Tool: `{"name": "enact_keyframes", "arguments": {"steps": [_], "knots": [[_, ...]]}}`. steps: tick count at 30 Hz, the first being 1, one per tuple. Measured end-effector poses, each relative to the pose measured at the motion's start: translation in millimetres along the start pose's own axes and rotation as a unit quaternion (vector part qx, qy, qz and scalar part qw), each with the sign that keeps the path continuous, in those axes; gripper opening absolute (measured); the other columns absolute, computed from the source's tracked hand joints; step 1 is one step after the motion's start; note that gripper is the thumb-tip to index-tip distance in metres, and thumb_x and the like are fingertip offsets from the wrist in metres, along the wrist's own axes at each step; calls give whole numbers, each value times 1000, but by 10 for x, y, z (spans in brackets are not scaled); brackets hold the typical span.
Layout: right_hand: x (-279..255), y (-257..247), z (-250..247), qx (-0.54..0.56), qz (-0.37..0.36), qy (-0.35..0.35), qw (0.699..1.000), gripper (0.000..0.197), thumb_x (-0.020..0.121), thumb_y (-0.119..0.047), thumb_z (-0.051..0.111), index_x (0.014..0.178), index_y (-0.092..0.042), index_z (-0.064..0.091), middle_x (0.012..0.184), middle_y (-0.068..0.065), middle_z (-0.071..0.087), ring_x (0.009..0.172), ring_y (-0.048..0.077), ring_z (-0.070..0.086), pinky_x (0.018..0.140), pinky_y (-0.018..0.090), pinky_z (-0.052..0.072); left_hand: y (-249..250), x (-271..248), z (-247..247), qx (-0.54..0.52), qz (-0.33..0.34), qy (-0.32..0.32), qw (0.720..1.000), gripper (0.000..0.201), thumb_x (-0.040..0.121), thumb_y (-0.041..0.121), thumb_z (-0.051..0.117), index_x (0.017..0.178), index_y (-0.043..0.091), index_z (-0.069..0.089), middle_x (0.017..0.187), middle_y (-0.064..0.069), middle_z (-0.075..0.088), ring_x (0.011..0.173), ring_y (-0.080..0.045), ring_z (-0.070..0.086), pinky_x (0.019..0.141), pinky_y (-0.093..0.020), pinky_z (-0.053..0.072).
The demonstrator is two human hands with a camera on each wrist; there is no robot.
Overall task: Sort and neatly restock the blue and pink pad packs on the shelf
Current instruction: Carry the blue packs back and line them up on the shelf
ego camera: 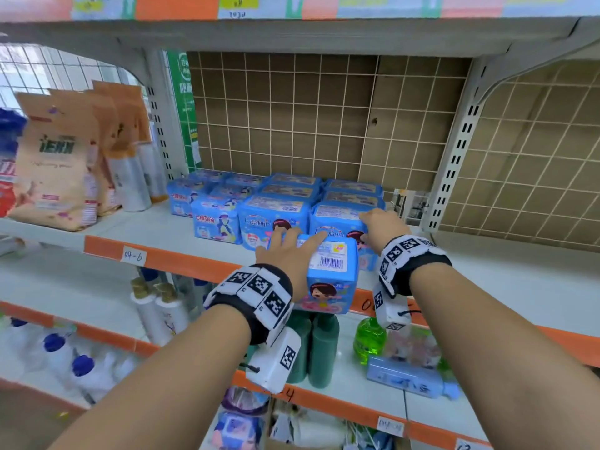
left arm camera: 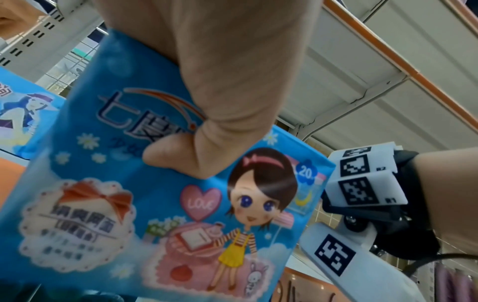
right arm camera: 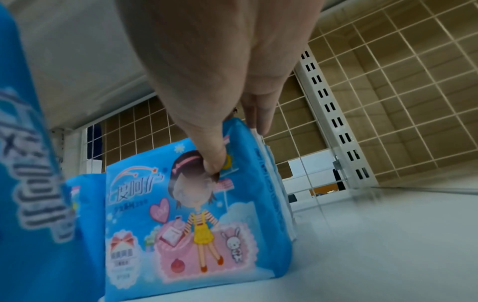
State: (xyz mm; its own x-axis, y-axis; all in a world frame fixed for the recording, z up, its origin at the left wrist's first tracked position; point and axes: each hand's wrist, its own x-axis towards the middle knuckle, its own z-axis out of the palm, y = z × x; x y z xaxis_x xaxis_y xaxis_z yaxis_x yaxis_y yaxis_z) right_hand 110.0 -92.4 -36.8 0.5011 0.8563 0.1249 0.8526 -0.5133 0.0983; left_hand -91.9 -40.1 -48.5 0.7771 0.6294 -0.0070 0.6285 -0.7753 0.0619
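Observation:
Several blue pad packs stand in rows on the white shelf. My left hand holds another blue pack just in front of the shelf edge, barcode side up. In the left wrist view the thumb presses on that pack's printed front. My right hand grips the front right pack of the rows. In the right wrist view the thumb is on this pack's front and the fingers lie along its right side.
Tan powder bags stand on the shelf to the left. Bare shelf lies right of the packs, past a slotted upright. A wire grid backs the bay. White bottles and green bottles stand on the shelf below.

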Motion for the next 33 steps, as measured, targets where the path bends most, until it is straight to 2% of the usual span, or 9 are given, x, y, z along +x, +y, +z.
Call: {"name": "enact_keyframes", "arguments": {"steps": [6,9,11,13,16,19,24,26,33], "knots": [[-26,7,50,-5,14,18,1000,40,94,-28,47,131,-16,40,136,6,46,123,31,41,96,42,39,7,9,13,1,-5,-3,1000,105,75,18,69,143,45,-7,154,-2,-2,142,-29,-7,105,-57,24],[-140,7,18,16,14,-5,1000,62,95,-41,43,147,-23,16,155,1,16,142,28,13,112,47,18,1,-11,15,-2,-9,-4,1000,105,76,19,69,143,44,-7,155,-3,-2,142,-29,-7,106,-57,23],[-294,-20,-26,98,14,58,993,65,95,-43,42,148,-23,12,156,2,12,143,25,9,115,44,13,-7,-27,18,2,-10,-1,1000,105,75,20,70,143,45,-7,155,-2,-2,142,-29,-7,105,-56,24],[-513,-95,-65,229,17,130,965,61,93,-43,47,145,-17,26,151,6,26,138,24,23,112,38,21,-4,-37,5,-1,-11,-1,1000,106,75,21,71,143,46,-7,155,-2,-2,142,-29,-6,105,-56,26],[-904,-232,-74,432,-37,56,899,77,78,-45,68,141,-18,32,141,3,36,131,19,35,103,30,31,-3,-76,-53,-3,-4,3,1000,104,75,20,70,144,44,-4,154,-2,3,142,-29,-2,105,-54,29],[-1195,-253,14,355,-85,-21,931,107,61,-49,80,146,-28,17,142,2,26,134,18,26,107,27,27,72,-128,-69,-46,43,19,998,96,73,23,68,146,39,8,149,-5,18,137,-28,11,105,-47,33],[-1403,194,40,351,-16,49,935,99,61,-26,83,143,-24,27,122,4,36,119,19,39,93,15,30,451,-191,-101,-136,157,45,977,84,73,23,70,145,25,26,145,-4,28,134,-24,23,108,-34,27],[-1487,434,37,338,15,84,937,96,61,-24,84,141,-23,31,116,0,35,116,19,40,95,18,32,548,-166,-128,-176,171,72,967,81,77,23,69,145,23,24,147,-4,26,136,-23,24,108,-32,25],[-1550,957,126,338,178,132,915,92,68,-27,79,143,-19,28,123,10,36,118,26,41,93,26,34,450,104,163,-131,62,123,982,82,83,44,61,147,19,16,154,-4,19,142,-21,14,114,-39,20]]}}
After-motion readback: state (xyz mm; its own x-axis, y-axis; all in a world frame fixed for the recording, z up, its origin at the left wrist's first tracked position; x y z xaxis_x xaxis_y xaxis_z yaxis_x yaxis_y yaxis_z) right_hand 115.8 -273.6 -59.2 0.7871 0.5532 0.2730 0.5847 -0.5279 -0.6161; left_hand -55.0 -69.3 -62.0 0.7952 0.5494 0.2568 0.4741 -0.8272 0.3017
